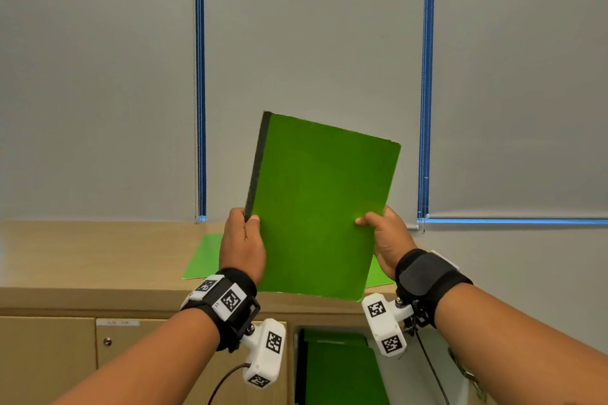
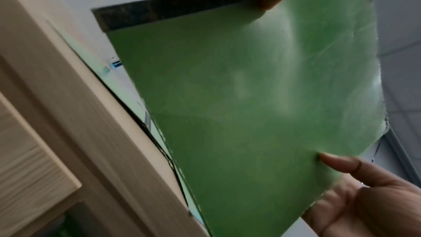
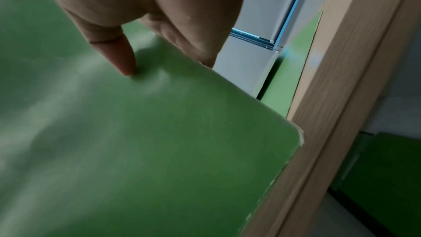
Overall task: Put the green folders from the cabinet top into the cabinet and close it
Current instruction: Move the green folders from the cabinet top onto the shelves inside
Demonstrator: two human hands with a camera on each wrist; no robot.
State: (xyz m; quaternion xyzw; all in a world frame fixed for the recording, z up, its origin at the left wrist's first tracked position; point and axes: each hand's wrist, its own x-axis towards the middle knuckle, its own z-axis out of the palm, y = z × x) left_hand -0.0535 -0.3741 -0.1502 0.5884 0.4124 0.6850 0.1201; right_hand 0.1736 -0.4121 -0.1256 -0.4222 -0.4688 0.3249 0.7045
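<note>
Left hand (image 1: 241, 245) and right hand (image 1: 390, 240) each pinch green folder (image 1: 319, 207), held upright above cabinet top (image 1: 82, 260); another green folder (image 1: 202, 258) lies flat there.

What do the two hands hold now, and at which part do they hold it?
Both hold one green folder. The left hand grips its dark spine edge near the lower corner; the right hand pinches the opposite side edge, low down.

pale grey roller blinds (image 1: 312, 43) are hanging lowered across the windows, blue daylight glowing through narrow vertical gaps (image 1: 199, 82) between them, above a plain grey wall (image 1: 526, 273).
</note>
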